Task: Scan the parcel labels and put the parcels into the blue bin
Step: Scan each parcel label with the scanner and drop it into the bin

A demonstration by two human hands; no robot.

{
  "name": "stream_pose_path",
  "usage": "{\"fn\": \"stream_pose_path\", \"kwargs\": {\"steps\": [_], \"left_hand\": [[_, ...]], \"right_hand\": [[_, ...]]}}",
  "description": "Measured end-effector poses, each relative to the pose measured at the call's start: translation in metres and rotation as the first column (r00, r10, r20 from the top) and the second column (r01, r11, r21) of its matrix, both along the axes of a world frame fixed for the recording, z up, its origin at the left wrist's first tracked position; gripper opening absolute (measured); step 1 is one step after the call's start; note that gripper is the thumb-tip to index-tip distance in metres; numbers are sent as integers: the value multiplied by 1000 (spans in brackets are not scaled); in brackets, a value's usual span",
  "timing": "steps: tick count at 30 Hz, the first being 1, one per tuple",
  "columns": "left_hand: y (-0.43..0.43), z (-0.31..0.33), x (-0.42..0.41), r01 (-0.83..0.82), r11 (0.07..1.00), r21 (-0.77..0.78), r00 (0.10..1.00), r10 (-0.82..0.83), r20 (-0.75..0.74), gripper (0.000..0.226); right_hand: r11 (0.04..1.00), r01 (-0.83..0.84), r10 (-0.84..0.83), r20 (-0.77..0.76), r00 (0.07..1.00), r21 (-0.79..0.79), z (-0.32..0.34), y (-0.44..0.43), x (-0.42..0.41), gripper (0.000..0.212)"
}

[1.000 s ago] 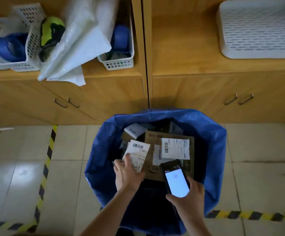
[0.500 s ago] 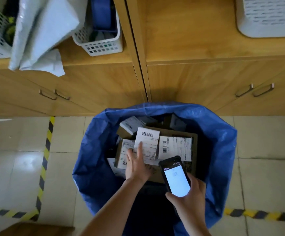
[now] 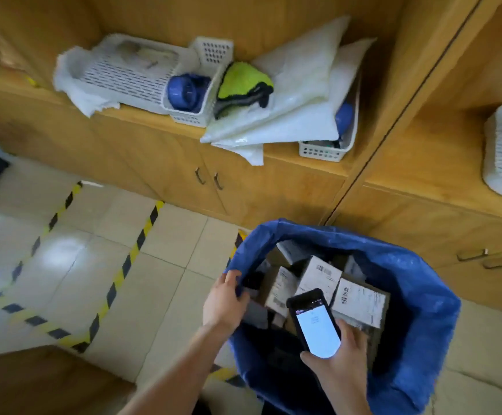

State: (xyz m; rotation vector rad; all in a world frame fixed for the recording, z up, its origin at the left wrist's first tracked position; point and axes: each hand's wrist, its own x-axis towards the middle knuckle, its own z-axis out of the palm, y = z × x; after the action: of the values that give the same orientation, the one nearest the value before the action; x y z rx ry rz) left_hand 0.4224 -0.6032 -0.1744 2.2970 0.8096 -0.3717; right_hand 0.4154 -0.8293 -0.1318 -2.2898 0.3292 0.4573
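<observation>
We find the left grip [image 3: 225,301] at the near-left rim of the blue bin [image 3: 408,265], its fingers [image 3: 234,278] curled over the edge of the blue liner and clamped on it; the thumb side lies outside the rim. The right grip [image 3: 344,356] is closed round a handheld scanner [image 3: 315,323], held over the bin's opening with its lit white screen facing up; the thumb rests at the device's lower edge.

The parcels lie inside the bin. We note a brown box [image 3: 359,301] with a white barcode label face up, partly behind the scanner; a lighter labelled box [image 3: 318,274] just beside it to the left; a smaller labelled box [image 3: 282,287] touching that one; and a grey parcel [image 3: 291,250] near the far rim. The label print is too blurred to read.

The bin stands on a tiled floor [image 3: 64,256] crossed by yellow-and-black tape [image 3: 142,235], in front of a wooden cabinet [image 3: 160,163]. On its shelf [image 3: 142,113] sit a white basket [image 3: 190,116] holding a blue object [image 3: 184,91], a green cloth [image 3: 243,82] and white plastic bags [image 3: 297,85].
</observation>
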Motion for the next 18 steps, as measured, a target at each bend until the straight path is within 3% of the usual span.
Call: {"fn": "stream_pose_path", "kwargs": {"steps": [7, 11, 15, 18], "left_hand": [[158, 61, -114, -230, 973, 32, 957, 220, 189, 37], [261, 97, -199, -398, 913, 82, 898, 371, 235, 35], [351, 131, -287, -625, 777, 78, 756, 577, 308, 30], [396, 147, -350, -766, 641, 58, 617, 706, 346, 27]], "right_hand": [[969, -246, 246, 39, 968, -18, 68, 140, -43, 89], [875, -478, 481, 21, 877, -70, 105, 240, -78, 83], [764, -637, 645, 168, 746, -103, 127, 342, -111, 66], [626, -779, 780, 58, 623, -39, 144, 408, -127, 72]]}}
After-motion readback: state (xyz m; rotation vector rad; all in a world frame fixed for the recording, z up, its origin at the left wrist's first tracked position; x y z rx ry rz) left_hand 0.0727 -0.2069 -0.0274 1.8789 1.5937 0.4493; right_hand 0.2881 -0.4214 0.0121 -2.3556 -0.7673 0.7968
